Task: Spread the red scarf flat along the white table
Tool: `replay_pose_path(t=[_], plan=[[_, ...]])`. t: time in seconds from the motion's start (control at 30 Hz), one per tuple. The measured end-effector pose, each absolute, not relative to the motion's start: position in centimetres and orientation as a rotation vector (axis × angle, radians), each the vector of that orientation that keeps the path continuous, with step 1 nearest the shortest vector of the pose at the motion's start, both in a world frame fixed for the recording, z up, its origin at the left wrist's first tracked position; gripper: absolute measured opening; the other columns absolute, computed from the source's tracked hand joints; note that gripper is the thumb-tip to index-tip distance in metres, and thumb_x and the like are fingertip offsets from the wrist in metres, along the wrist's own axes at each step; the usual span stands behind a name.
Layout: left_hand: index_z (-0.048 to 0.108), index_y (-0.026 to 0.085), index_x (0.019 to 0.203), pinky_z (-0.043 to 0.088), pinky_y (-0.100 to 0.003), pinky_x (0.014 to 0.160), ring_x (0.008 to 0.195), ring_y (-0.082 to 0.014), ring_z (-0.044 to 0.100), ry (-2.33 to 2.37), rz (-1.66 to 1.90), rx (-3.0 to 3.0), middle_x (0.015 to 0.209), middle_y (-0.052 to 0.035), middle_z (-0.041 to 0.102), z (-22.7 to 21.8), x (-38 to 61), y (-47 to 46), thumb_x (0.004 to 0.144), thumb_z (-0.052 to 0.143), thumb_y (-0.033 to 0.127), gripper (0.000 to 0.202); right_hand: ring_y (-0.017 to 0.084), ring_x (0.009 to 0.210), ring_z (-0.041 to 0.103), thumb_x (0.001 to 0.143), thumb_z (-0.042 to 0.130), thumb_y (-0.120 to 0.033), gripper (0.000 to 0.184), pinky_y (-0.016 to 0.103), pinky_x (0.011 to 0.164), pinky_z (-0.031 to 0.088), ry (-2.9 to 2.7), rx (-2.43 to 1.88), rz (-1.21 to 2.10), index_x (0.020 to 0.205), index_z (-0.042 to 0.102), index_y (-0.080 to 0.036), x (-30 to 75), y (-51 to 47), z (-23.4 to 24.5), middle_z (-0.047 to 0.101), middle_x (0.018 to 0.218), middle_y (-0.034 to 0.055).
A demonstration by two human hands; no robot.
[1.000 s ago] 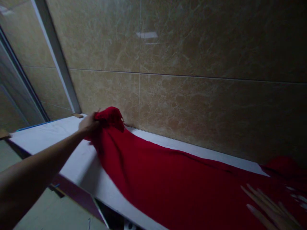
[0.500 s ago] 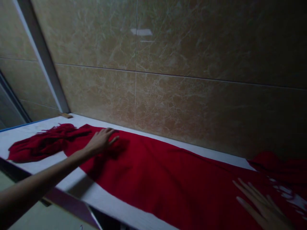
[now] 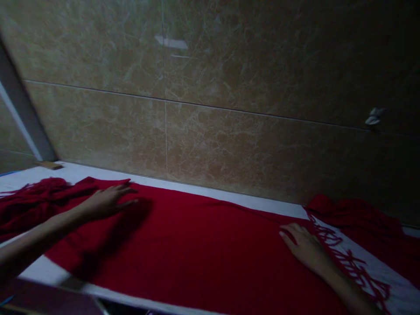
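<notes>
A red fringed scarf [image 3: 203, 245] lies spread lengthwise over a white tabletop. Over its left part, close to the far edge, my left hand [image 3: 110, 202] is open with fingers stretched forward, and a shadow falls on the cloth below. My right hand [image 3: 303, 246] lies open and palm down near the right end of the scarf. Beside it, loose red tassels [image 3: 356, 267] spread over the white surface. The left end of the scarf is bunched up, partly behind my left forearm.
More red cloth [image 3: 357, 218] is heaped at the far right by the wall. A tiled wall [image 3: 210, 144] borders the white table [image 3: 265, 201] at the back. A small wooden block [image 3: 49, 165] sits in the far left corner, beside a grey post [image 3: 24, 105].
The view has shifted to the right. My right hand has moved farther away, toward the scarf's far right part, where the tassels now show. My left hand stays over the left part.
</notes>
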State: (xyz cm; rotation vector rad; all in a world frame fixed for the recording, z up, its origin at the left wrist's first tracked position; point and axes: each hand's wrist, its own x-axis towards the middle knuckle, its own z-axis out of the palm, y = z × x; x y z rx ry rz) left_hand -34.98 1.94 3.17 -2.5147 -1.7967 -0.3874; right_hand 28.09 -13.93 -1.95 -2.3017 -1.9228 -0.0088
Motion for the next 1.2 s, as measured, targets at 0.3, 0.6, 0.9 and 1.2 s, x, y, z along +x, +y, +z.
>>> replay_pose_path(t=[0.3,0.6,0.9,1.2], plan=[[0.071,0.023,0.132,0.045,-0.055,0.111,0.131,-0.0366,0.06,-1.689,-0.37,-2.8,0.142,-0.0157,0.065,2.0,-14.0,2.4,0.101,0.037,0.057,0.057,0.034,0.129,0.067,0.095,0.037,-0.018,0.063,0.047,0.108,0.052,-1.583,-2.655,-0.007,0.153,0.053,0.001,32.2,-8.0,0.0,0.067,0.138,0.0274],[0.029,0.028,0.169,-0.001,-0.081,0.122,0.164,-0.0424,0.007,-1.788,-0.104,-2.877,0.176,-0.0097,0.017,-1.0,-13.6,3.4,0.099,0.028,0.076,0.084,0.03,0.161,0.028,0.106,0.027,-0.05,0.067,0.062,0.128,0.023,-1.736,-2.547,0.068,0.166,0.038,-0.023,31.5,-8.3,-2.7,0.033,0.172,0.0087],[0.025,0.028,0.17,0.001,-0.078,0.123,0.164,-0.0421,0.003,-1.851,0.004,-2.845,0.176,-0.0103,0.012,0.8,-14.5,4.7,0.1,0.032,0.074,0.085,0.038,0.162,0.021,0.105,0.024,-0.059,0.075,0.071,0.125,0.022,-1.641,-2.657,0.14,0.169,0.031,-0.021,31.2,-8.6,-1.6,0.021,0.175,0.0126],[0.026,0.033,0.169,0.0,-0.076,0.124,0.165,-0.0386,0.003,-1.998,-0.036,-2.699,0.177,-0.0032,0.011,0.0,-18.0,3.0,0.099,0.027,0.075,0.082,0.034,0.163,0.018,0.104,0.026,-0.059,0.072,0.071,0.126,0.017,-1.842,-2.51,0.091,0.167,0.035,-0.026,30.9,-8.7,-2.7,0.025,0.175,0.0079]])
